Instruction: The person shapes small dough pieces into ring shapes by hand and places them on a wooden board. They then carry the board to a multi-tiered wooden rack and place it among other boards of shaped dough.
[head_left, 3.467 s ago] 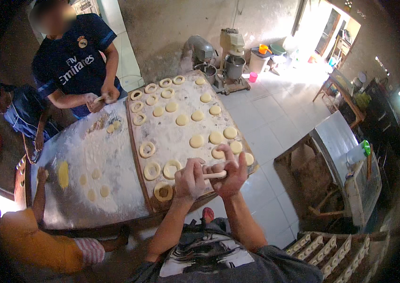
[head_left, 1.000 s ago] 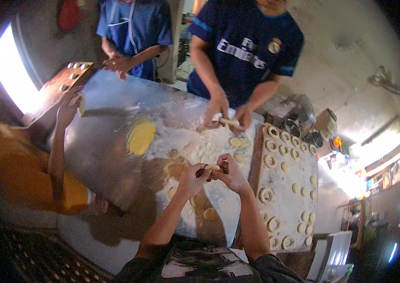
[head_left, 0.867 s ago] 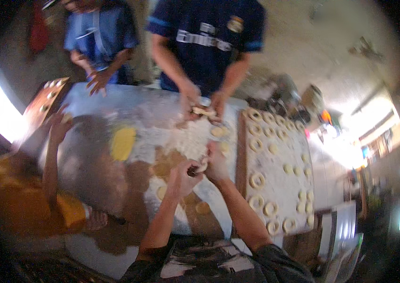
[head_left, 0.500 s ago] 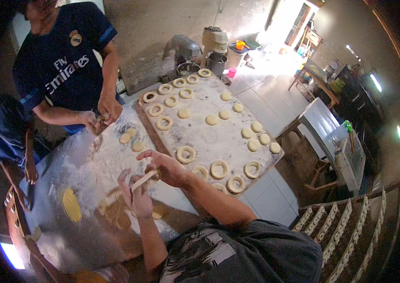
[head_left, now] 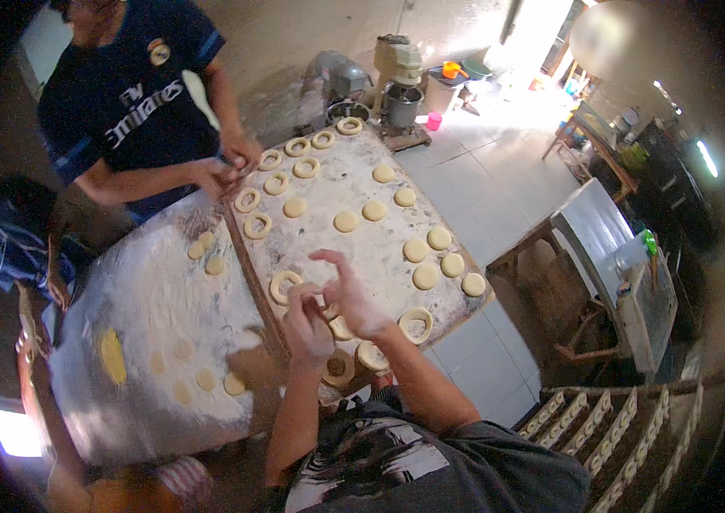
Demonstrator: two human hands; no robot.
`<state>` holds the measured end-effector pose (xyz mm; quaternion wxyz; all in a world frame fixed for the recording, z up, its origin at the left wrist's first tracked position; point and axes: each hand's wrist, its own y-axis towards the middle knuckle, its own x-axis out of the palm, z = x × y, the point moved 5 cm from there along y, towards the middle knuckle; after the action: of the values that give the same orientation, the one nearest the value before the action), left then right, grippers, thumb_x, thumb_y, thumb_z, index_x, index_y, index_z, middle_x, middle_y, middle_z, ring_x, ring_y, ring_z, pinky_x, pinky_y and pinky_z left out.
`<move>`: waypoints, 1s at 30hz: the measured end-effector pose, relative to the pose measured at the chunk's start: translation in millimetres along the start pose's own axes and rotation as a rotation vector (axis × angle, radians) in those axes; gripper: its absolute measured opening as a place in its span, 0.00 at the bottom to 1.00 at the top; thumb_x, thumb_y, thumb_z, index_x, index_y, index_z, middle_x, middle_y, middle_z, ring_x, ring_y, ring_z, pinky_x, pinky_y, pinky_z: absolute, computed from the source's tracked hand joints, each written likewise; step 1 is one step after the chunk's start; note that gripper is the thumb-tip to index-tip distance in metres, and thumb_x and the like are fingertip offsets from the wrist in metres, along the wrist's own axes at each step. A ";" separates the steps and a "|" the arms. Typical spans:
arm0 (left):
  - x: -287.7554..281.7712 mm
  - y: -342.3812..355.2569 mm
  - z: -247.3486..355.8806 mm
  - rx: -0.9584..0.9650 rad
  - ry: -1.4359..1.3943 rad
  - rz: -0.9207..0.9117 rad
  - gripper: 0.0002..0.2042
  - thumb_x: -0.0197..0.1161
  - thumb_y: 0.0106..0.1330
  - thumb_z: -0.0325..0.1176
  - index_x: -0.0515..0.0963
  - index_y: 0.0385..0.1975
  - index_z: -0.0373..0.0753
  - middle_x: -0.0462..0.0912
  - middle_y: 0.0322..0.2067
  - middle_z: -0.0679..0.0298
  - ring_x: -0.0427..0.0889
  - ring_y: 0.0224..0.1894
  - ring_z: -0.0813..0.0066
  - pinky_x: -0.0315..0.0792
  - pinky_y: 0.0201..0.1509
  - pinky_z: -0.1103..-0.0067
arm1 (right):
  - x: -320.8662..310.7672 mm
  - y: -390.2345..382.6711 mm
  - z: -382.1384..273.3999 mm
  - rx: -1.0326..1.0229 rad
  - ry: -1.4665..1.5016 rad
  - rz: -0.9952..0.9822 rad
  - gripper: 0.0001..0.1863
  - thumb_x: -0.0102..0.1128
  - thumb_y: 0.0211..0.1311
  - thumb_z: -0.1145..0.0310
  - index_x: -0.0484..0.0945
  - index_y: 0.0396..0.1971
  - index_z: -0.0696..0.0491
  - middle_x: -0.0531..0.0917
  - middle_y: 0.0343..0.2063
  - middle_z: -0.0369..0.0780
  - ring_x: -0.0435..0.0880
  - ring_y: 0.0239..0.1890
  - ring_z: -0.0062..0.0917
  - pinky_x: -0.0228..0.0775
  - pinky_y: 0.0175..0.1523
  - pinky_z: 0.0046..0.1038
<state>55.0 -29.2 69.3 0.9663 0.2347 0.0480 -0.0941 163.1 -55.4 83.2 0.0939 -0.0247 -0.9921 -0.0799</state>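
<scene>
My left hand (head_left: 308, 321) and my right hand (head_left: 345, 291) meet above the floured board (head_left: 375, 269). The left one has its fingers curled; the right has its index finger raised, its other fingers bent toward the left hand. Whatever lies between them is hidden and blurred. Beneath and around them are dough rings (head_left: 416, 327) and flat dough discs (head_left: 426, 276). To the left, the floured metal table (head_left: 148, 316) bears faint discs and a yellow smear (head_left: 112, 356).
A co-worker in dark blue (head_left: 140, 103) works at the far side; others stand at left (head_left: 20, 239) and lower left (head_left: 123, 487). Mixers (head_left: 396, 77) stand by the wall. A metal-topped bench (head_left: 589, 239) is at right, above a rack (head_left: 619, 436) of dough rings.
Since half a second ago my hands have moved right, from the metal table to over the board. The pale dough strip they held is now out of sight. The co-worker's hands shifted rightward.
</scene>
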 end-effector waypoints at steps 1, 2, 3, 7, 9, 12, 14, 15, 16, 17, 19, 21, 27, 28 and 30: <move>8.7 0.6 1.0 -0.013 0.030 -0.006 0.08 0.47 0.74 0.31 0.72 0.40 0.35 0.78 0.31 0.54 0.79 0.30 0.60 0.73 0.36 0.71 | -5.4 -2.9 -0.8 0.020 0.083 0.024 0.27 0.41 0.73 0.54 0.57 0.66 0.51 0.70 0.18 0.32 0.66 0.19 0.18 0.63 0.32 0.22; 16.2 1.3 2.1 -0.028 0.061 -0.012 0.08 0.48 0.73 0.31 0.72 0.40 0.35 0.78 0.31 0.53 0.79 0.30 0.62 0.72 0.35 0.72 | -12.3 -4.8 -2.5 0.037 0.165 0.050 0.26 0.41 0.72 0.56 0.57 0.66 0.51 0.67 0.17 0.30 0.64 0.18 0.18 0.62 0.31 0.22; 24.1 2.1 3.0 -0.043 0.090 -0.019 0.07 0.48 0.73 0.30 0.72 0.39 0.34 0.78 0.31 0.53 0.79 0.30 0.64 0.72 0.35 0.73 | -19.3 -7.6 -3.8 0.054 0.246 0.075 0.26 0.42 0.72 0.58 0.56 0.66 0.51 0.64 0.15 0.29 0.62 0.17 0.17 0.61 0.31 0.22; 64.6 -3.1 -19.3 -0.405 -0.182 -0.214 0.08 0.48 0.74 0.33 0.73 0.40 0.38 0.78 0.24 0.57 0.79 0.24 0.68 0.71 0.29 0.75 | -53.6 -14.0 -4.1 0.098 -0.113 0.233 0.23 0.39 0.73 0.56 0.60 0.63 0.49 0.68 0.15 0.30 0.63 0.16 0.16 0.60 0.28 0.21; 73.9 -3.2 -7.2 -0.244 0.003 -0.217 0.08 0.47 0.74 0.35 0.73 0.43 0.42 0.80 0.23 0.57 0.82 0.23 0.60 0.73 0.28 0.72 | -69.2 -17.8 1.8 0.068 0.211 0.189 0.23 0.37 0.74 0.53 0.61 0.62 0.48 0.70 0.15 0.31 0.65 0.17 0.16 0.60 0.28 0.21; 87.0 3.2 10.9 -0.001 0.288 -0.156 0.09 0.46 0.75 0.36 0.70 0.48 0.44 0.79 0.21 0.56 0.83 0.27 0.51 0.74 0.30 0.66 | -103.1 -30.9 10.0 0.091 0.526 0.188 0.27 0.37 0.75 0.47 0.60 0.64 0.48 0.74 0.23 0.30 0.70 0.23 0.16 0.66 0.30 0.24; 96.1 0.8 18.3 -0.160 0.349 -0.278 0.12 0.42 0.77 0.40 0.70 0.49 0.43 0.80 0.29 0.51 0.83 0.32 0.50 0.73 0.37 0.63 | -99.8 -24.8 7.9 0.101 -0.253 0.169 0.31 0.31 0.74 0.41 0.60 0.64 0.48 0.73 0.23 0.28 0.68 0.18 0.18 0.64 0.27 0.22; 99.9 1.8 16.6 -0.249 0.319 -0.301 0.12 0.43 0.77 0.41 0.69 0.49 0.43 0.80 0.30 0.49 0.83 0.33 0.46 0.72 0.38 0.60 | -92.1 -30.7 -0.3 0.044 -0.293 0.078 0.31 0.32 0.74 0.41 0.59 0.65 0.48 0.72 0.23 0.29 0.67 0.18 0.18 0.63 0.27 0.20; 99.0 1.4 15.9 -0.342 0.293 -0.305 0.13 0.43 0.77 0.42 0.69 0.50 0.42 0.80 0.30 0.47 0.82 0.34 0.43 0.72 0.39 0.57 | -95.9 -37.6 0.0 0.009 0.012 0.060 0.32 0.33 0.74 0.41 0.59 0.66 0.49 0.72 0.24 0.29 0.68 0.22 0.15 0.63 0.30 0.19; 101.2 1.5 12.7 -0.319 0.277 -0.300 0.13 0.43 0.77 0.43 0.68 0.50 0.42 0.80 0.30 0.47 0.81 0.34 0.40 0.72 0.38 0.57 | -110.9 -42.4 -2.1 -0.032 0.311 0.044 0.32 0.34 0.75 0.42 0.59 0.67 0.50 0.72 0.25 0.30 0.68 0.26 0.13 0.63 0.33 0.17; 105.7 -2.1 3.8 -0.279 0.248 -0.300 0.14 0.44 0.77 0.44 0.68 0.50 0.42 0.80 0.28 0.46 0.79 0.33 0.36 0.71 0.38 0.55 | -123.7 -43.0 0.4 -0.014 0.311 0.109 0.33 0.34 0.75 0.42 0.59 0.67 0.51 0.74 0.28 0.32 0.72 0.32 0.14 0.64 0.39 0.18; 114.1 -5.7 6.1 -0.213 0.307 -0.330 0.15 0.44 0.77 0.44 0.66 0.51 0.41 0.79 0.27 0.44 0.79 0.33 0.35 0.71 0.37 0.54 | -126.5 -37.6 3.3 0.061 -0.105 0.202 0.34 0.34 0.75 0.41 0.59 0.67 0.52 0.77 0.35 0.39 0.76 0.39 0.23 0.67 0.46 0.24; 116.3 5.0 -21.4 -0.243 0.774 -0.208 0.24 0.48 0.74 0.48 0.59 0.59 0.36 0.76 0.42 0.38 0.76 0.50 0.39 0.69 0.48 0.52 | -138.8 -29.6 13.6 0.330 -0.501 0.421 0.39 0.45 0.72 0.44 0.48 0.70 0.56 0.78 0.46 0.53 0.80 0.48 0.36 0.69 0.55 0.35; 114.2 7.1 -33.8 -0.136 0.977 -0.159 0.26 0.49 0.73 0.49 0.58 0.60 0.35 0.75 0.45 0.37 0.75 0.53 0.40 0.68 0.50 0.51 | -145.2 -34.2 8.9 0.297 -0.506 0.438 0.40 0.48 0.71 0.46 0.46 0.70 0.56 0.78 0.45 0.53 0.80 0.47 0.36 0.70 0.54 0.35; 107.0 19.0 -32.2 -0.210 0.979 -0.251 0.29 0.51 0.72 0.51 0.59 0.62 0.34 0.75 0.47 0.41 0.73 0.54 0.39 0.67 0.52 0.50 | -170.2 -45.8 8.2 0.223 -0.675 0.511 0.38 0.54 0.69 0.50 0.51 0.68 0.56 0.79 0.40 0.52 0.81 0.40 0.35 0.72 0.48 0.35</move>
<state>161.9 -14.7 34.6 0.8302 0.1452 0.5318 -0.0831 325.7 -105.0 35.8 -0.2166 -0.2839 -0.9317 0.0663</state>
